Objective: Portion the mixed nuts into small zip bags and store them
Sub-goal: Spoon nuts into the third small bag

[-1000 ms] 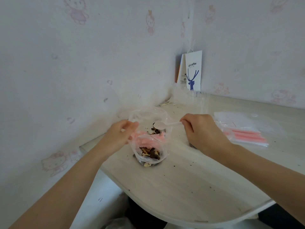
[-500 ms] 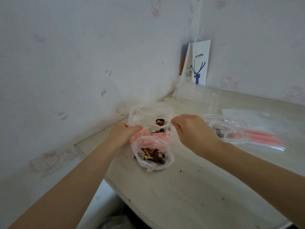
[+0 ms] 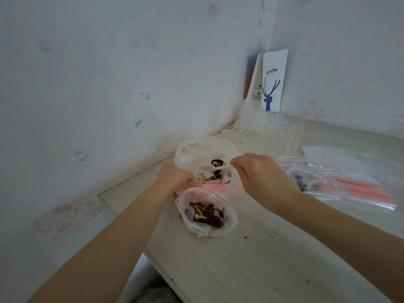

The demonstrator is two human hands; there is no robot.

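1. Left hand (image 3: 175, 178): fingers curled, gripping the bunched pink zip edges where the small zip bag (image 3: 209, 228) meets the bigger bag (image 3: 192, 149).
2. Right hand (image 3: 260, 178): pinching the handle of a white spoon (image 3: 209, 168), spoon bowl over the bigger bag's open mouth.
3. Nuts (image 3: 207, 214): a portion sits in the small zip bag, near the table's (image 3: 262, 259) left edge; more are in the bigger bag just behind it.
4. Another bag (image 3: 310, 178) lies right of the right hand, with a stack of flat zip bags (image 3: 360, 189) beyond it.
5. Paper bag (image 3: 273, 82) stands upright in the far corner.
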